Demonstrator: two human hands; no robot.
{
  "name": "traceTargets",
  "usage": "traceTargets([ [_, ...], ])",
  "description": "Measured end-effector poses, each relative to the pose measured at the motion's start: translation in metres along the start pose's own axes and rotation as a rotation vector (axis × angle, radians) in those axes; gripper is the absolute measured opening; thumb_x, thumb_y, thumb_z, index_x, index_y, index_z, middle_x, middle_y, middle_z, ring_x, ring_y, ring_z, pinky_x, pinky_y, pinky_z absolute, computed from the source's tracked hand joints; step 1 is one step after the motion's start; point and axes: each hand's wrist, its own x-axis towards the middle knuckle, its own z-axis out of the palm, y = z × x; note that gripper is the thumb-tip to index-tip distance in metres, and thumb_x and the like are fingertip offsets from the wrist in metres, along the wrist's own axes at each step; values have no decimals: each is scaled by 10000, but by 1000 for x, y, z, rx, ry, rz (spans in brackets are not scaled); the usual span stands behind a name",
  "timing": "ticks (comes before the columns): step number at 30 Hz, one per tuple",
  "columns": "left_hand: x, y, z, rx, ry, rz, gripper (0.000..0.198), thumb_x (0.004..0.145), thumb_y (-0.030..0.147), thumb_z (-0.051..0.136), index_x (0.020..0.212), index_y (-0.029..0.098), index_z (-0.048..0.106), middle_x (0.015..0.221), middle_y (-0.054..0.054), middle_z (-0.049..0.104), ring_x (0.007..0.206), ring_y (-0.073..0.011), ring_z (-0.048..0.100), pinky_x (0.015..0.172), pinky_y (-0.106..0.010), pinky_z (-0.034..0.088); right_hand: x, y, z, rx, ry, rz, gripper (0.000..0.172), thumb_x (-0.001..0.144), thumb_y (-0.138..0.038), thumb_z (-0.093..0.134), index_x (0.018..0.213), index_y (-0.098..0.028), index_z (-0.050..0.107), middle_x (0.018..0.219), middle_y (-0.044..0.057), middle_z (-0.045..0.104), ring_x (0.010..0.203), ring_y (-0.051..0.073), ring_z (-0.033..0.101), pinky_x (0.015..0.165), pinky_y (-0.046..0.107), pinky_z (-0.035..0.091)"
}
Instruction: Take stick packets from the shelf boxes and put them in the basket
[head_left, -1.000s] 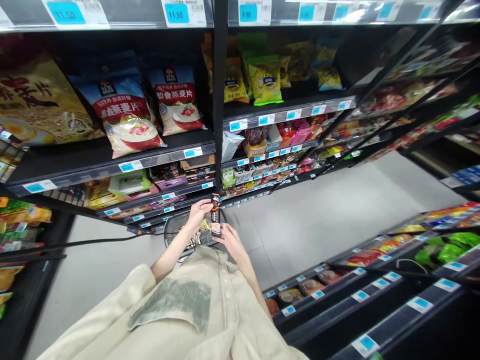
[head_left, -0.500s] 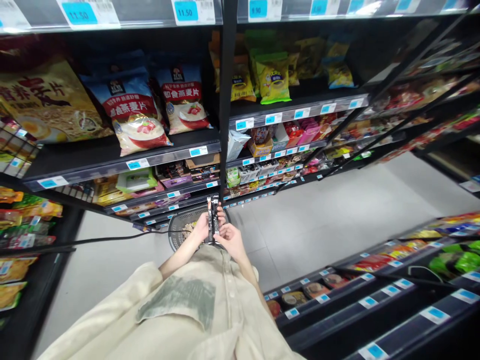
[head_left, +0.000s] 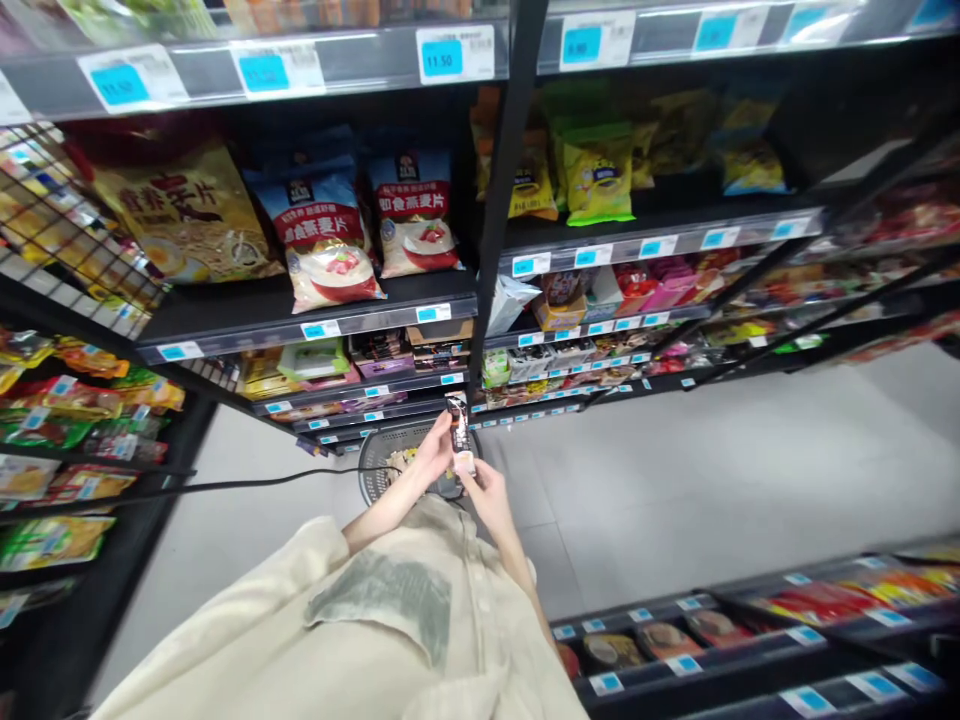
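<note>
Turned since the previous frame, the slim dark packet (head_left: 460, 428) now presents its printed face, pale end near; the view has swung left. Left hand (head_left: 433, 450) pinches the packet's left side. Right hand (head_left: 487, 492) touches the near end; whether its fingers close on it cannot be told. Packet is above the grey basket (head_left: 369, 484), near the shelves. Step in hand, as judged: turning and examining. Further turning calls for a steady left pinch and light right guidance.

Shelf tag (head_left: 454, 53): 11.50 | two blue-red bags (head_left: 327, 236): 即食燕麦片 | golden bag (head_left: 202, 215): 营养麦片
</note>
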Motion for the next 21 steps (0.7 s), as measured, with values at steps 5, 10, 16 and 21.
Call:
traceTargets([
  [5,-6,1,-21,391,-93,-134,422,646,250,982,980,169,737,831,-5,707,672,-112,640,656,-232,520,7,3,-6,-87,60,-3,514,824,-650,732,958,-156,780,789,48,747,571,137,541,546,261,452],
  [10,-1,16,-51,620,-44,-182,390,655,350,978,885,150,735,802,-36,710,708,-151,677,706,-283,564,9,18,-12,-155,-31,35,602,803,-736,710,961,-158,778,810,75,767,649,192,638,606,291,507],
  [16,60,98,-59,534,323,138,346,730,287,940,875,163,651,692,17,656,553,-67,578,585,-192,502,-6,59,-40,-124,50,165,760,694,-818,746,1077,-161,770,937,140,814,695,235,701,626,327,531],
  [21,124,172,-48,481,486,345,251,880,170,795,1050,183,610,773,18,667,620,-54,613,656,-178,551,-37,93,-73,-156,195,285,714,612,-825,763,987,-216,773,890,111,817,716,283,717,654,376,539],
])
